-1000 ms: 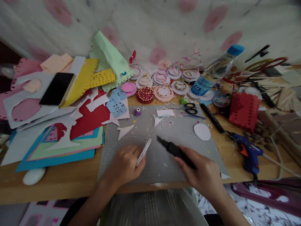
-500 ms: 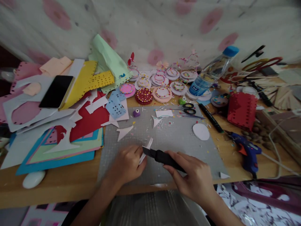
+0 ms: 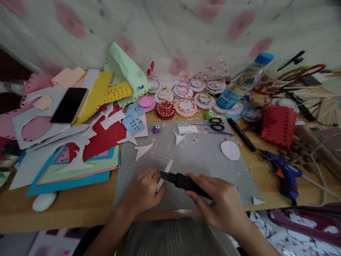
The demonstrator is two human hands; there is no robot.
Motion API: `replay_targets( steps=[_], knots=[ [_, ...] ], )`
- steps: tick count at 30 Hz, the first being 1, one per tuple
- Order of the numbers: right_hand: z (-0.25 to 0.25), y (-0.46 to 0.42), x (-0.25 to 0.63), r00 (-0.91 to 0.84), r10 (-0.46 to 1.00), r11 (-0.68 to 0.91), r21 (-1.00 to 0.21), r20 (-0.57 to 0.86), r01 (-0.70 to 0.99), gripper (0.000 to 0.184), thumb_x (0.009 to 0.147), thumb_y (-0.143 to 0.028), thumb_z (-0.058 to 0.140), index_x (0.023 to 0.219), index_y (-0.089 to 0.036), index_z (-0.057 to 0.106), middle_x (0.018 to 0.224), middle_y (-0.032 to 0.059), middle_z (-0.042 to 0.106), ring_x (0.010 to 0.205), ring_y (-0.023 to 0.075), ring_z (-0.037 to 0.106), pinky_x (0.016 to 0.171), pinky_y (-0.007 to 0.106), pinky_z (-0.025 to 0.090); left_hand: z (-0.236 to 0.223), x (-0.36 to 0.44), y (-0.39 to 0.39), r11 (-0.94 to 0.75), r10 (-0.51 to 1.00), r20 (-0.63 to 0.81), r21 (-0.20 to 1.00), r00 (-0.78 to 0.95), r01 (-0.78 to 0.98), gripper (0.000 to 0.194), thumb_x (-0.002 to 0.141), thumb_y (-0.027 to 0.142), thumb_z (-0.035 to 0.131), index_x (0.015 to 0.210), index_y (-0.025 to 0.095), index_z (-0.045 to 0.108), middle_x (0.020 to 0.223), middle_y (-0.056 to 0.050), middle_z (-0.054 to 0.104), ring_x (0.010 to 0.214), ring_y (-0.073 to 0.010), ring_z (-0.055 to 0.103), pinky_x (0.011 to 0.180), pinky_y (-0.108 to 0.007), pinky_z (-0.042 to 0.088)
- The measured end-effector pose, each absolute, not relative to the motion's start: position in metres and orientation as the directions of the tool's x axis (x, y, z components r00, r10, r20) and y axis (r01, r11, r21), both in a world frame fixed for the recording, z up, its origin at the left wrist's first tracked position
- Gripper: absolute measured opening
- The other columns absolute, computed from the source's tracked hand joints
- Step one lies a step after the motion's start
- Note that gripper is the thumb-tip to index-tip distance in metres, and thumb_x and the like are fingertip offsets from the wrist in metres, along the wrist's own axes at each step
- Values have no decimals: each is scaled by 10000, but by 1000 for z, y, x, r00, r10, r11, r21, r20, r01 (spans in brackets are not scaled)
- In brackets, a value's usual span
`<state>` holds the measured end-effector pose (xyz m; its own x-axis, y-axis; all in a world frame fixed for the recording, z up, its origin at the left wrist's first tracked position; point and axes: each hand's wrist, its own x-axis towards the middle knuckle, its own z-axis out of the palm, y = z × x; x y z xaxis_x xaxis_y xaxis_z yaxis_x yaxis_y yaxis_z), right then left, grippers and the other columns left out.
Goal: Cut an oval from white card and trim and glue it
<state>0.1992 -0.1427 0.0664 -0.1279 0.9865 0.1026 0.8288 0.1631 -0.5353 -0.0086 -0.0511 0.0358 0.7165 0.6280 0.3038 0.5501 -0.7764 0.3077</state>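
Observation:
My left hand (image 3: 147, 188) is closed around a thin bundle of white paper strips (image 3: 168, 166), which sticks up out of the fingers. My right hand (image 3: 217, 195) grips a black utility knife (image 3: 183, 180). The knife's blade lies across the strips, right beside my left fingertips. Both hands are over a grey cutting mat (image 3: 207, 161). Farther back on the mat are white paper scraps (image 3: 144, 151), a white paper oval (image 3: 230, 150), a white rectangle (image 3: 188, 129), a small purple punch (image 3: 156, 129) and black-handled scissors (image 3: 216, 124).
Coloured paper sheets (image 3: 74, 170) and a phone (image 3: 69, 105) are piled at the left. Several small decorated paper discs (image 3: 164, 109) stand behind the mat, beside a water bottle (image 3: 239, 85). A black marker (image 3: 242, 135) and a blue glue gun (image 3: 283, 170) lie at the right.
The whole view has shifted slightly, with table items appearing a little farther right. Both hands keep their holds; the blade has moved slightly left and down against the strips.

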Motion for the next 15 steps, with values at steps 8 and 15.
replay_targets(
  steps=[8,15],
  knots=[
    [46,-141,236,202,957,-156,-215,210,964,331,920,-445,516,1050,-203,700,825,47,770,588,227,713,457,281,452,28,-17,-57,-788,612,336,332,716,519,166,891,154,441,870,159,606,691,-38,614,625,-190,601,574,-313,453],
    [72,-147,211,-129,982,181,-502,135,846,308,946,-370,484,1146,-191,634,859,40,749,663,174,701,562,265,500,30,-15,-56,-809,587,326,274,741,521,167,881,161,435,785,170,571,687,-49,607,642,-202,602,560,-317,447]
  ],
)
